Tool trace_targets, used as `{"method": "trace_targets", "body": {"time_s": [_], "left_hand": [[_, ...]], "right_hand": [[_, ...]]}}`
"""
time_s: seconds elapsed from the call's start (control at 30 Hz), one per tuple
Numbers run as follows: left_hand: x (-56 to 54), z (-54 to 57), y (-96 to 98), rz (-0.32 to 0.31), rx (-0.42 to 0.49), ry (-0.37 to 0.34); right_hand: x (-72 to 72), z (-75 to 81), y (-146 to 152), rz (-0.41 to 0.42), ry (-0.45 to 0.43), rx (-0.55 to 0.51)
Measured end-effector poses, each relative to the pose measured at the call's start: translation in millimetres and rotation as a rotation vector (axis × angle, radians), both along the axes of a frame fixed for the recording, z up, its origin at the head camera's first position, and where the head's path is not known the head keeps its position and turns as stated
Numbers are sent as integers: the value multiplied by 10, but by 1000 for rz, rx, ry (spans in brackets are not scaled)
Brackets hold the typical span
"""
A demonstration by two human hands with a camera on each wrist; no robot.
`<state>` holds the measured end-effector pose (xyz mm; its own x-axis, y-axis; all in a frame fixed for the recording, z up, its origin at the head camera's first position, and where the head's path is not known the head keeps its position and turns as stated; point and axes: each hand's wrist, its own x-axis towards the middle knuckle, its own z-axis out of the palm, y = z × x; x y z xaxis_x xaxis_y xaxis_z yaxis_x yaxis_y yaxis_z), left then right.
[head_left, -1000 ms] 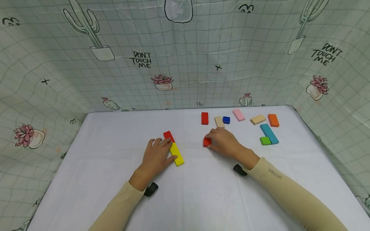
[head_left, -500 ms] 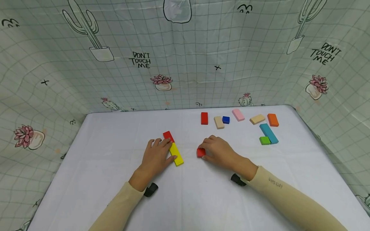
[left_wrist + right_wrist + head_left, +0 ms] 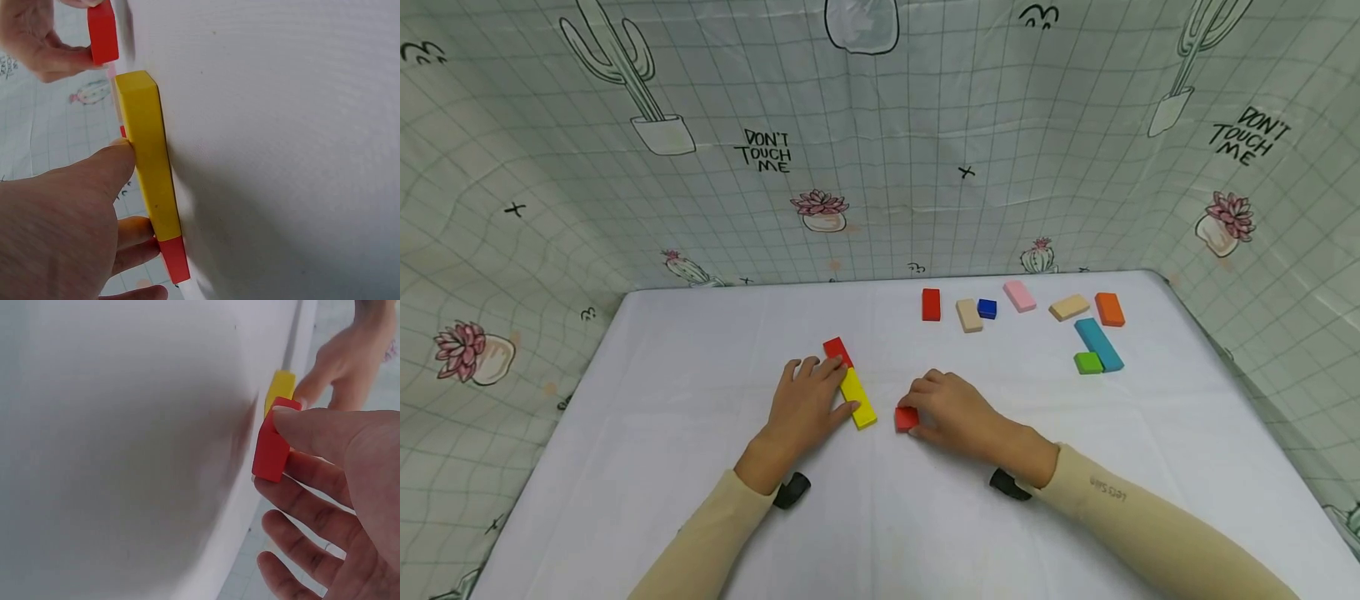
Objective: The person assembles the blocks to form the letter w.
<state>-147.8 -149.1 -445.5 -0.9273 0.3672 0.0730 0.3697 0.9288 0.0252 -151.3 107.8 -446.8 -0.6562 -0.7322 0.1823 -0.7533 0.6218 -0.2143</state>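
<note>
In the head view my left hand rests against a row of two blocks on the table. The row is a long yellow block with a red block end to end at its far end. Thumb and fingertips touch the yellow block's side, with fingers close to the joint, as the left wrist view shows. To the right, my right hand pinches a small red block between thumb and fingers. In the right wrist view its other fingers are spread below. This red block is a short way right of the yellow one.
Along the back of the white table lie a red block, two beige blocks, a blue block, a pink block and an orange block. A teal block touches a green block.
My right hand has brought the small red block left and nearer to me, closer to the yellow block. The left hand and its row have stayed in place.
</note>
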Motion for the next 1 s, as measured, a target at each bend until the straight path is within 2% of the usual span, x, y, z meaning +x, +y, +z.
{"method": "trace_targets", "body": {"time_s": [0.33, 0.57, 1.0], "left_hand": [[0, 3, 1, -3, -5, 13], [5, 10, 10, 4, -9, 7], [2, 18, 15, 2, -20, 5]], "right_hand": [[51, -70, -122, 24, 46, 13], [55, -85, -191, 2, 27, 48], [68, -74, -268, -16, -12, 34]]}}
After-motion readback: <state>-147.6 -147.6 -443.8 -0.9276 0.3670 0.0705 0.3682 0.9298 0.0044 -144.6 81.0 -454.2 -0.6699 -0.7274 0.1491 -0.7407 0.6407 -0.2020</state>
